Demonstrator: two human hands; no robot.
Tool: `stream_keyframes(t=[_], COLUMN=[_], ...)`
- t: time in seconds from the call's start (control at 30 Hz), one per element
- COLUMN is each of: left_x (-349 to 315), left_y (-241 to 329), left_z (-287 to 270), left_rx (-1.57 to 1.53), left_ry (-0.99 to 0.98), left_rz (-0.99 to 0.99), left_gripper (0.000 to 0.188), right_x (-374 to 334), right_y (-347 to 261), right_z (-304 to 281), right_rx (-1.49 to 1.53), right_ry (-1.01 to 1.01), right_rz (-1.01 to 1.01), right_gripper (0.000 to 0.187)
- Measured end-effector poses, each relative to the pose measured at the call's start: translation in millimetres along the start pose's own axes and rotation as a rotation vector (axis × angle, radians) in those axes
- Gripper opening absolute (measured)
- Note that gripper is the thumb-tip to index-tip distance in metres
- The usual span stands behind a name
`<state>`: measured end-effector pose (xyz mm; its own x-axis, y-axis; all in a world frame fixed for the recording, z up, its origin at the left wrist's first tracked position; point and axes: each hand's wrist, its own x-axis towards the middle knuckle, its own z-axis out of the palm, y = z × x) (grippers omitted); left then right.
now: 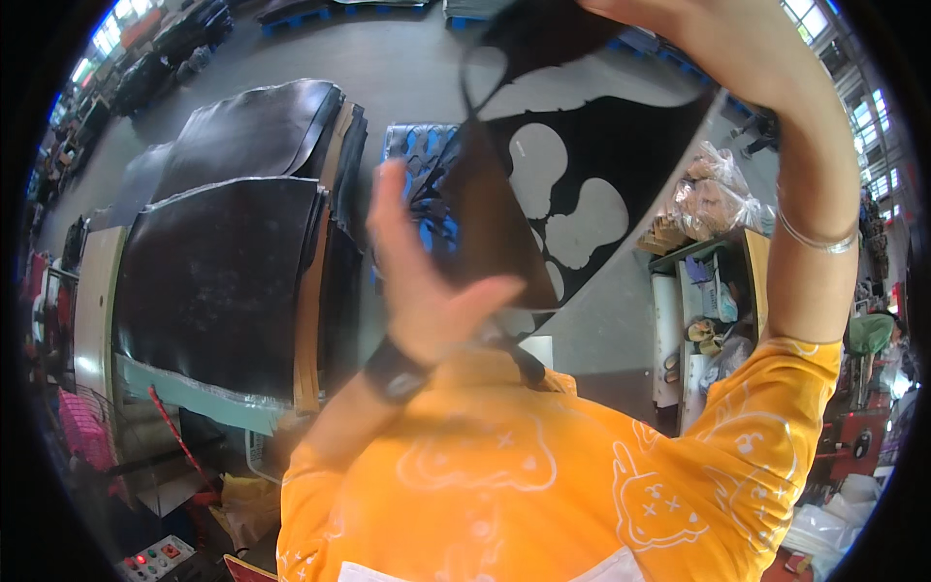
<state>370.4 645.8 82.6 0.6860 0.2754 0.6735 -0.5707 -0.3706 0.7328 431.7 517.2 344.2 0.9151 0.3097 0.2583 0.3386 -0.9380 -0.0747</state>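
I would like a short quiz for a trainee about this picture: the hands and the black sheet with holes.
1. True or false: the black sheet has rounded shapes cut out of it.
2. Which hand is raised higher on the sheet: A) the left hand, B) the right hand?
3. Fill in: the stack of dark sheets lies to the person's ____.

Key
1. True: pale floor shows through several rounded holes.
2. B: the right hand grips the sheet near the top edge of the picture; the left hand, open, touches a lower flap.
3. Left.
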Motion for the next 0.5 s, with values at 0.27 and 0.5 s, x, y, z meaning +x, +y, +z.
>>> stream_keyframes(t=[0.27, 0.5], left_x=[37.5, 47.9], left_y=[-56.2, -99.8], left_z=[-57.8, -114.1], left_rx=[0.34, 0.566], left_ry=[-0.109, -0.535], left_rz=[-0.082, -0.518], left_gripper=[0.06, 0.019], right_x=[-11.5, 50.9], right_y=[-5.5, 104.1], right_z=[10.1, 48.9], right_rx=[-0.092, 0.189], right_ry=[-0.1, -0.084], right_rz=[-0.255, -0.584], right_gripper=[0.019, 0.021])
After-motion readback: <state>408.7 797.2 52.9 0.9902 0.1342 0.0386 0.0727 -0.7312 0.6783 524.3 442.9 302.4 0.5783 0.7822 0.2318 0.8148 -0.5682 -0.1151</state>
